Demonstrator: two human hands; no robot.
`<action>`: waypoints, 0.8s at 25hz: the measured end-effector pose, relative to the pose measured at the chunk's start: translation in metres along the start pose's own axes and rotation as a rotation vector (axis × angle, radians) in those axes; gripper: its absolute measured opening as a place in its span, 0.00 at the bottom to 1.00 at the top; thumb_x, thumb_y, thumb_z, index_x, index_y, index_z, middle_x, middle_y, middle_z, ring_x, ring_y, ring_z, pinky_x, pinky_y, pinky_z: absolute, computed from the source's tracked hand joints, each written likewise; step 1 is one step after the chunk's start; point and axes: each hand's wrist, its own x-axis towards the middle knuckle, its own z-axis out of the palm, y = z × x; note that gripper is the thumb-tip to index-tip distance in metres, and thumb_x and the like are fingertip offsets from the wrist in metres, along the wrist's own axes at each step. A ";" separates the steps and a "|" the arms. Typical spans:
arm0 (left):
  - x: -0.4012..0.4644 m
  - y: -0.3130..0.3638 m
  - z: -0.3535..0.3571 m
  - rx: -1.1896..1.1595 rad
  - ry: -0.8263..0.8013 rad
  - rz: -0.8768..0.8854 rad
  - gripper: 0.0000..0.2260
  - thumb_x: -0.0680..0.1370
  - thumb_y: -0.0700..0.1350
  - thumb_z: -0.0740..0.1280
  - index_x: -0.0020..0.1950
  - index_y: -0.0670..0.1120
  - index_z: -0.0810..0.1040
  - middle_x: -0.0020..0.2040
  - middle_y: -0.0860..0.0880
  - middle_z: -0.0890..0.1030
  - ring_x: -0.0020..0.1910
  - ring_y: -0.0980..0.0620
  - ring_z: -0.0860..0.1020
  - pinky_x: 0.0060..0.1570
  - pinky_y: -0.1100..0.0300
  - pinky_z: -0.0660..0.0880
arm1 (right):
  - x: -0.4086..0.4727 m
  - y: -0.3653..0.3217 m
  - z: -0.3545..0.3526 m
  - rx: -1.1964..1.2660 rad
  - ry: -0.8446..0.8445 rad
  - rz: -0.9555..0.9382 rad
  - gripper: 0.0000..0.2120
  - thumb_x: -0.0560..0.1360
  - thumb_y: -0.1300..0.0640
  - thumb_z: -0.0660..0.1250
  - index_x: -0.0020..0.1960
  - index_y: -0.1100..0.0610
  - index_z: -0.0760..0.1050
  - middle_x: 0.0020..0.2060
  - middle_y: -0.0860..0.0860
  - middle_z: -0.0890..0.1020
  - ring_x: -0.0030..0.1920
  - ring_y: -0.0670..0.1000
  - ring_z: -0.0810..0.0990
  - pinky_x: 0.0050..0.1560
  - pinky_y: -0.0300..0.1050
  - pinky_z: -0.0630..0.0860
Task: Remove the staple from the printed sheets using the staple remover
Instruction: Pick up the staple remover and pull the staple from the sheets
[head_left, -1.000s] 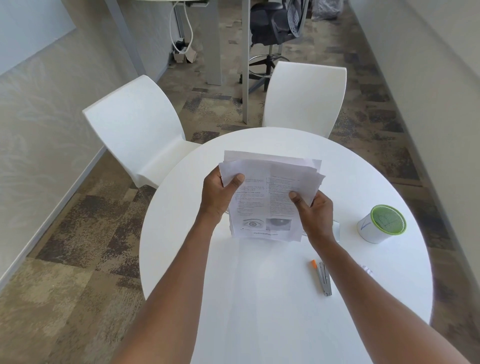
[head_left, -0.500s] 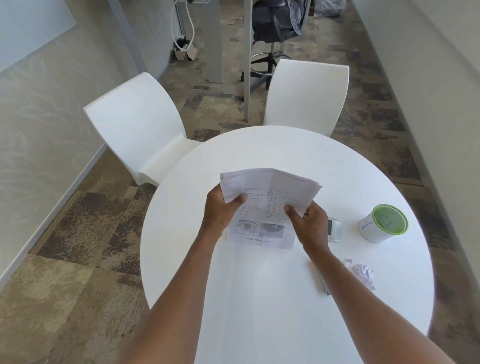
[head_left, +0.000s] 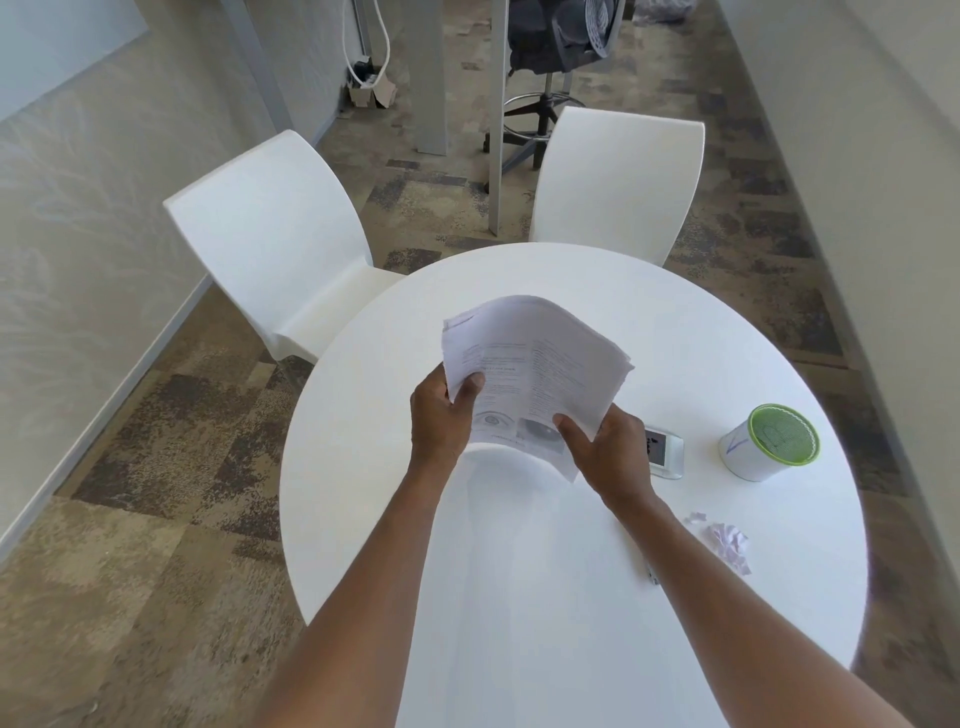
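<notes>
Fingers (head_left: 470, 387) of our left hand (head_left: 441, 415) pinch the printed sheets (head_left: 530, 364) at their left edge, right hand (head_left: 608, 457) grips the lower right corner; the stack, upright a second ago, now bows over above the table (head_left: 519, 597). Staple not visible. Staple remover (head_left: 651, 574) is mostly hidden under our right forearm, untouched, so we judge pulling hasn't started.

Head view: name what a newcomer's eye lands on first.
The printed sheets, bowed and held above the middle of the round white table by the left hand and right hand. Then the green-rimmed cup at the right, with crumpled paper nearer the person.
</notes>
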 end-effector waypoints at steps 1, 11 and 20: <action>-0.004 -0.002 0.001 0.008 0.002 -0.013 0.08 0.80 0.45 0.68 0.56 0.43 0.81 0.49 0.49 0.85 0.48 0.49 0.83 0.46 0.60 0.80 | -0.002 0.002 0.003 -0.069 -0.019 -0.029 0.11 0.74 0.55 0.72 0.41 0.64 0.79 0.33 0.57 0.84 0.35 0.59 0.81 0.36 0.49 0.76; -0.020 -0.032 0.000 0.152 -0.028 -0.183 0.10 0.75 0.46 0.73 0.52 0.42 0.84 0.44 0.47 0.86 0.45 0.44 0.84 0.46 0.49 0.82 | -0.010 0.013 0.011 -0.106 -0.049 0.056 0.14 0.75 0.54 0.72 0.37 0.63 0.77 0.28 0.58 0.81 0.32 0.60 0.78 0.34 0.48 0.72; -0.020 -0.045 0.009 0.308 -0.071 -0.202 0.14 0.74 0.46 0.74 0.55 0.40 0.83 0.48 0.44 0.85 0.45 0.44 0.82 0.42 0.60 0.76 | -0.006 0.031 0.028 -0.093 -0.048 0.167 0.12 0.72 0.52 0.74 0.42 0.62 0.80 0.35 0.56 0.84 0.37 0.59 0.81 0.37 0.49 0.77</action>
